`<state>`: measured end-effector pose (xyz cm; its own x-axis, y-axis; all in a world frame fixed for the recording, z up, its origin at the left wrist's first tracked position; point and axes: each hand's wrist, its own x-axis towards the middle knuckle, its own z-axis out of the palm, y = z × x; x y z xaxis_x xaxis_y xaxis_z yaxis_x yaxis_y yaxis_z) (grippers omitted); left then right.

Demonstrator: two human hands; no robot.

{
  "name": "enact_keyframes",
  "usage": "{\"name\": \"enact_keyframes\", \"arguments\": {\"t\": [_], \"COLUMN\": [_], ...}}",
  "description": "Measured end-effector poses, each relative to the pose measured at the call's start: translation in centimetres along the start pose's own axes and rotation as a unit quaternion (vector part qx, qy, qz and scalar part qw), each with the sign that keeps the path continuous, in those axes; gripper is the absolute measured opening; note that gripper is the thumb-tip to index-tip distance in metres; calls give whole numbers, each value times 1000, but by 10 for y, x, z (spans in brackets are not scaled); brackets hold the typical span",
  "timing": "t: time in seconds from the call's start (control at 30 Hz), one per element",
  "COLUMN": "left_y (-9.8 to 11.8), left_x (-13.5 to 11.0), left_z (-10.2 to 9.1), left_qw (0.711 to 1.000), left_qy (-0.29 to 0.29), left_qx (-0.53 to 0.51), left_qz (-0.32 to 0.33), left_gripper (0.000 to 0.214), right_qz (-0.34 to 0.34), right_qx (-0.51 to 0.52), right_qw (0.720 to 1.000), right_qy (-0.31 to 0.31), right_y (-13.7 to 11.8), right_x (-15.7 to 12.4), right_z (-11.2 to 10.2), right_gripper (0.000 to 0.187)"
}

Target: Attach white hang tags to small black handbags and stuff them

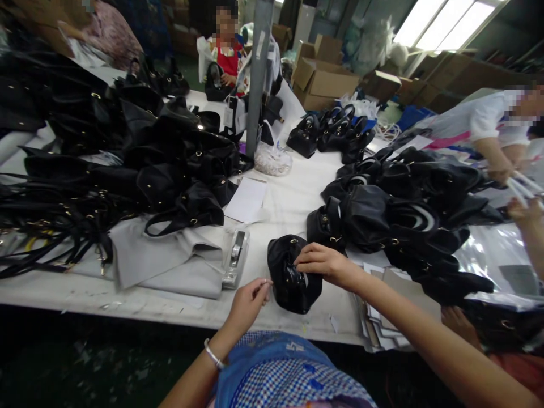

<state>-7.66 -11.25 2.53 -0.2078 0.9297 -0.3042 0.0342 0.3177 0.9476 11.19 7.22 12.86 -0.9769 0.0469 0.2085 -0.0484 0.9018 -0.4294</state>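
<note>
A small black handbag (285, 283) rests on the white table near its front edge, its gold ring and shiny fittings showing. My right hand (325, 263) comes over it from the right, with closed fingers gripping at its upper part; the fingertips are partly hidden against the dark leather. At the bag's left side is my left hand (250, 300), thumb and fingertips pinched together. Whatever lies in that pinch is too small to make out. A clear tape dispenser (236, 258) stands left of the bag.
Black bags (178, 153) are heaped on the left, with more (382, 209) on the right. Grey sheets (165, 255) and white paper (246, 198) lie on the table. A metal post (258, 79) rises behind. Co-workers (227, 56) stand around; cardboard pieces (393, 306) are stacked right.
</note>
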Motion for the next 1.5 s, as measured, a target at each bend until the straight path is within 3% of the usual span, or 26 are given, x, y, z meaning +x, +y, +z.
{"name": "enact_keyframes", "arguments": {"t": [0.13,0.23,0.37,0.47,0.57,0.67,0.7,0.77,0.83,0.9,1.0,1.1,1.2,1.27,1.4,1.5], "left_y": [-2,-1,-2,-4,-7,-9,-9,-9,-8,-6,-2,3,9,13,21,27], "left_x": [3,4,6,11,17,23,25,28,30,31,31,28,23,17,7,2], "left_z": [-10,-11,-6,2,10,14,14,13,11,8,2,-8,-15,-15,-5,4], "left_qw": [999,999,998,999,999,999,998,998,998,998,999,1000,999,995,967,938], "left_qy": [23,28,46,46,28,8,3,-2,3,9,9,9,2,-6,-11,5], "left_qx": [1,9,13,13,-12,-41,-44,-44,-41,-39,-26,-6,-22,-63,-190,-272], "left_qz": [-27,-30,-27,-19,-25,-35,-35,-35,-38,-43,-40,-29,-43,-76,-172,-216], "left_gripper": [42,41,48,54,57,59,59,57,54,52,48,41,41,42,39,31], "right_qz": [-118,-192,-216,-206,-116,71,149,296,384,409,415,393,319,301,322,373], "right_qx": [-69,-103,-66,-46,-36,40,76,151,212,221,166,151,164,158,131,68], "right_qw": [985,965,961,964,984,997,985,930,880,872,887,905,933,939,938,920], "right_qy": [-106,-148,-159,-161,-130,-16,47,161,185,151,118,56,-40,-61,-11,100], "right_y": [-9,-16,-15,1,22,25,20,3,-17,-32,-37,-31,-24,-18,-3,-8], "right_x": [14,21,25,26,21,6,0,-11,-19,-22,-24,-29,-42,-53,-74,-89], "right_z": [-16,-16,-5,6,16,32,39,57,77,94,99,67,23,6,17,37], "right_gripper": [26,24,21,23,30,43,46,47,53,62,52,37,22,23,43,56]}}
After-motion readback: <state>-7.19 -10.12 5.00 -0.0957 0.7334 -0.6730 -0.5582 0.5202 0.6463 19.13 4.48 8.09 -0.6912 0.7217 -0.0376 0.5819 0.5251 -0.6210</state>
